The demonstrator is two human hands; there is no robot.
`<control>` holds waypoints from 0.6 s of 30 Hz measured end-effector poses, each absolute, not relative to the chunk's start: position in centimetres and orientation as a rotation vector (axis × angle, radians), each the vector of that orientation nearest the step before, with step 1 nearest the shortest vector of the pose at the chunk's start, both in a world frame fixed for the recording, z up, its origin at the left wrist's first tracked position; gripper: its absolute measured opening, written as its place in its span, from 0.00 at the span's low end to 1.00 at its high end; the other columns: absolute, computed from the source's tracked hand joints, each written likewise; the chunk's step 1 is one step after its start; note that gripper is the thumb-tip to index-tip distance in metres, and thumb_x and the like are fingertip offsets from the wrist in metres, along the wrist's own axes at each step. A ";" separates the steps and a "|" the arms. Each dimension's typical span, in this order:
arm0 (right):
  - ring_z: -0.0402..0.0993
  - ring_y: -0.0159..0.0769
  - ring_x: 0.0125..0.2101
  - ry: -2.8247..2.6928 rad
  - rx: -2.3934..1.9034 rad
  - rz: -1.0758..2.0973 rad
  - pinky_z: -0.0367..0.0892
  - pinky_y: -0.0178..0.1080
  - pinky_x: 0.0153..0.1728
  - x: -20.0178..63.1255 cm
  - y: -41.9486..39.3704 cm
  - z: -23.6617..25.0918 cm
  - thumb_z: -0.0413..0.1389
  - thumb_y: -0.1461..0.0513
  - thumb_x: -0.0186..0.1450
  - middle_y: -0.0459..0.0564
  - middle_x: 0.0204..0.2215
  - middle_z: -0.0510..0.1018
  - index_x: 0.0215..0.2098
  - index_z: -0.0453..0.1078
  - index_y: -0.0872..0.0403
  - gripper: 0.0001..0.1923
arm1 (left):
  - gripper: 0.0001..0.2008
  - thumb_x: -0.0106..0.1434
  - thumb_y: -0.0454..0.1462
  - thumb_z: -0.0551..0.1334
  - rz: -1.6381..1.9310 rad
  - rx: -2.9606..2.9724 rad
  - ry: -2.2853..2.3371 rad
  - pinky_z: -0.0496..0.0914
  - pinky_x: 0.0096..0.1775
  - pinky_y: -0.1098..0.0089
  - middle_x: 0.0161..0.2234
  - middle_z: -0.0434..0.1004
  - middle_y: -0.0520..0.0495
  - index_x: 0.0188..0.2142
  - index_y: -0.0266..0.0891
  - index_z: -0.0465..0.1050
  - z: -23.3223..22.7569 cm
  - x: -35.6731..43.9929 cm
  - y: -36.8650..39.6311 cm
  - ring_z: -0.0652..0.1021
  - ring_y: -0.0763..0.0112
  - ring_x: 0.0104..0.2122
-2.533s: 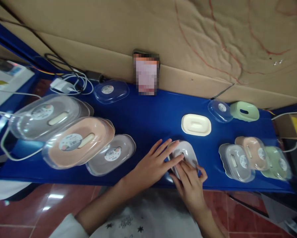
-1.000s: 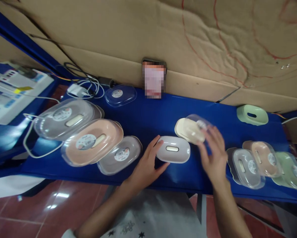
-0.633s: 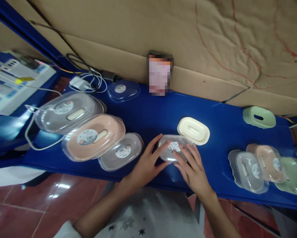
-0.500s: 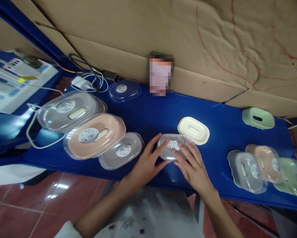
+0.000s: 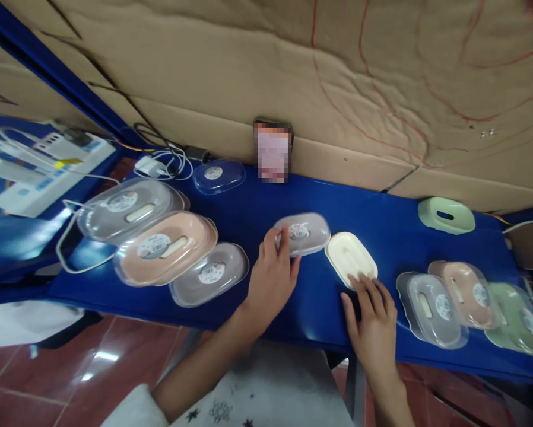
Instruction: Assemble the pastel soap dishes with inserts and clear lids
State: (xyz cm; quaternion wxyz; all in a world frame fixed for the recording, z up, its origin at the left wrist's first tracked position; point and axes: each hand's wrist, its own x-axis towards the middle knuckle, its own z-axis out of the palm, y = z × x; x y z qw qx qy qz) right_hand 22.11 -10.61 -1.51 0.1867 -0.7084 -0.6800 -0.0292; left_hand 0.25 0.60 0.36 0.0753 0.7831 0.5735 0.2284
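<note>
A: How are the hands posed over the blue table (image 5: 257, 207)?

B: The left hand (image 5: 273, 279) is reached forward, palm down, its fingers (image 5: 284, 243) closed over the near left edge of a grey lidded case (image 5: 303, 233) that sits mid-table. The right hand (image 5: 373, 323) is laid flat and spread wide, nothing gripped; its fingertips (image 5: 359, 281) are touching the near end of a cream tray (image 5: 351, 259). The tray lies just right of the grey case, uncovered.

A: What is counted, from largest down?

B: One cardboard wall (image 5: 293, 71) is seen behind the table. At the left, three lidded cases are overlapped in a row: a large grey one (image 5: 126, 209), a large pink one (image 5: 164, 247) and a smaller grey one (image 5: 209, 273). At the right, three more lidded cases are overlapped: grey (image 5: 431, 300), pink (image 5: 465, 286), green (image 5: 513, 308). With the held one, seven lidded cases are counted.

A: And the smaller pieces?

B: One bare green base (image 5: 446, 214) is set at the far right, well apart from the hands. One clear lid (image 5: 218, 175) lies alone near the wall. One white charger (image 5: 147, 166) with coiled cable is placed beside that lid. One blurred-out upright object (image 5: 272, 152) is leaned against the cardboard.
</note>
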 end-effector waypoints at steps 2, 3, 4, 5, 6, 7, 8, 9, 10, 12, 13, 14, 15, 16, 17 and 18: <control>0.67 0.57 0.67 -1.911 -1.982 -0.040 0.66 0.62 0.65 21.7 -11.1 -1.5 0.54 0.52 0.79 0.57 0.64 0.77 0.67 0.71 0.48 0.22 | 0.39 0.75 0.39 0.61 0.728 2.283 1.628 0.77 0.58 0.47 0.67 0.61 0.22 0.77 0.31 0.45 0.5 1.6 2.1 0.77 0.42 0.60; 0.67 0.58 0.68 -1.933 -1.965 -0.003 0.66 0.64 0.65 21.5 -11.2 -1.5 0.54 0.53 0.79 0.57 0.66 0.76 0.69 0.69 0.48 0.23 | 0.40 0.75 0.40 0.61 0.746 2.248 1.542 0.78 0.57 0.48 0.70 0.57 0.21 0.78 0.33 0.41 0.5 2.1 2.6 0.77 0.43 0.61; 0.65 0.58 0.69 -1.973 -1.933 0.044 0.66 0.65 0.65 21.5 -11.1 -1.3 0.53 0.53 0.79 0.58 0.68 0.73 0.72 0.65 0.47 0.25 | 0.41 0.76 0.39 0.60 0.754 2.218 1.443 0.79 0.56 0.50 0.72 0.53 0.21 0.79 0.37 0.38 0.7 2.3 3.0 0.78 0.46 0.61; 0.64 0.58 0.71 -2.036 -1.884 0.100 0.66 0.66 0.66 21.7 -11.0 -0.9 0.52 0.54 0.79 0.58 0.71 0.70 0.75 0.61 0.46 0.27 | 0.41 0.77 0.40 0.59 0.754 2.194 1.348 0.80 0.55 0.53 0.75 0.48 0.22 0.79 0.40 0.36 0.8 2.4 3.3 0.78 0.47 0.62; 0.62 0.57 0.73 -2.118 -1.818 0.158 0.65 0.66 0.67 22.0 -10.7 -0.4 0.51 0.55 0.80 0.58 0.73 0.66 0.77 0.57 0.46 0.29 | 0.40 0.77 0.39 0.58 0.753 2.182 1.277 0.80 0.55 0.54 0.77 0.44 0.24 0.80 0.44 0.36 0.9 2.2 3.5 0.77 0.48 0.64; 0.60 0.55 0.74 -2.200 -1.744 0.205 0.64 0.66 0.68 22.5 -10.3 0.2 0.51 0.56 0.80 0.57 0.75 0.63 0.78 0.54 0.46 0.31 | 0.39 0.78 0.39 0.57 0.753 2.184 1.242 0.79 0.56 0.53 0.78 0.42 0.26 0.80 0.46 0.37 1.1 1.8 3.7 0.74 0.47 0.67; 0.59 0.54 0.75 -2.262 -1.679 0.224 0.63 0.65 0.69 23.4 -9.9 1.1 0.50 0.57 0.80 0.57 0.76 0.61 0.79 0.52 0.45 0.31 | 0.37 0.79 0.39 0.56 0.756 2.195 1.254 0.78 0.59 0.51 0.78 0.43 0.27 0.80 0.47 0.38 1.2 1.2 3.9 0.71 0.45 0.70; 0.59 0.53 0.75 -2.298 -1.636 0.205 0.62 0.65 0.70 24.6 -9.2 2.1 0.50 0.57 0.80 0.56 0.76 0.60 0.79 0.52 0.44 0.31 | 0.36 0.79 0.38 0.55 0.758 2.210 1.311 0.75 0.62 0.47 0.78 0.44 0.28 0.79 0.46 0.40 1.4 0.5 4.0 0.67 0.43 0.72; 0.60 0.53 0.74 -2.307 -1.621 0.155 0.62 0.65 0.70 26.1 -8.4 3.2 0.50 0.58 0.80 0.55 0.76 0.62 0.78 0.53 0.44 0.30 | 0.34 0.79 0.38 0.54 0.757 2.225 1.400 0.72 0.64 0.43 0.78 0.47 0.28 0.79 0.44 0.43 1.6 -0.2 4.2 0.64 0.41 0.73; 0.66 0.55 0.71 -2.258 -1.686 -0.024 0.63 0.65 0.69 30.2 -5.9 5.3 0.50 0.58 0.79 0.58 0.72 0.69 0.76 0.59 0.45 0.28 | 0.29 0.79 0.37 0.53 0.720 2.276 1.546 0.68 0.66 0.38 0.75 0.55 0.26 0.77 0.39 0.53 2.0 -1.3 4.3 0.64 0.39 0.73; 0.71 0.56 0.67 -2.241 -1.750 -0.113 0.65 0.63 0.67 32.7 -4.3 6.1 0.50 0.57 0.79 0.61 0.68 0.74 0.74 0.63 0.47 0.26 | 0.26 0.79 0.36 0.53 0.683 2.330 1.543 0.67 0.67 0.38 0.74 0.58 0.27 0.75 0.38 0.58 2.2 -1.7 4.3 0.66 0.40 0.72; 0.76 0.57 0.63 -2.205 -1.872 -0.207 0.68 0.61 0.63 35.2 -2.5 6.8 0.51 0.56 0.79 0.64 0.64 0.77 0.72 0.66 0.51 0.25 | 0.24 0.79 0.36 0.53 0.637 2.408 1.468 0.66 0.68 0.40 0.74 0.59 0.29 0.72 0.39 0.62 2.3 -1.8 4.1 0.67 0.42 0.72; 0.79 0.59 0.60 -2.148 -2.046 -0.304 0.70 0.59 0.58 37.6 -0.5 7.1 0.52 0.56 0.79 0.69 0.61 0.79 0.71 0.68 0.54 0.25 | 0.23 0.79 0.36 0.54 0.584 2.496 1.337 0.65 0.69 0.42 0.74 0.60 0.33 0.71 0.41 0.66 2.4 -1.7 3.7 0.66 0.45 0.72; 0.80 0.61 0.57 -2.092 -2.229 -0.367 0.70 0.58 0.53 40.0 1.5 7.3 0.53 0.55 0.78 0.74 0.58 0.80 0.69 0.70 0.58 0.25 | 0.22 0.79 0.36 0.55 0.527 2.575 1.187 0.64 0.70 0.44 0.75 0.61 0.36 0.69 0.43 0.68 2.4 -1.5 3.3 0.66 0.48 0.73; 0.80 0.63 0.56 -2.061 -2.385 -0.381 0.69 0.58 0.49 42.0 3.5 7.1 0.53 0.54 0.78 0.77 0.56 0.80 0.67 0.71 0.63 0.27 | 0.21 0.79 0.36 0.56 0.472 2.636 1.057 0.62 0.71 0.45 0.75 0.61 0.39 0.68 0.44 0.69 2.3 -1.2 2.8 0.65 0.50 0.73; 0.81 0.65 0.55 -2.065 -2.491 -0.343 0.67 0.57 0.45 43.7 5.3 6.8 0.53 0.51 0.78 0.80 0.54 0.81 0.65 0.73 0.67 0.29 | 0.21 0.78 0.36 0.58 0.427 2.680 0.976 0.61 0.71 0.45 0.74 0.63 0.40 0.68 0.45 0.69 2.1 -0.9 2.1 0.65 0.50 0.73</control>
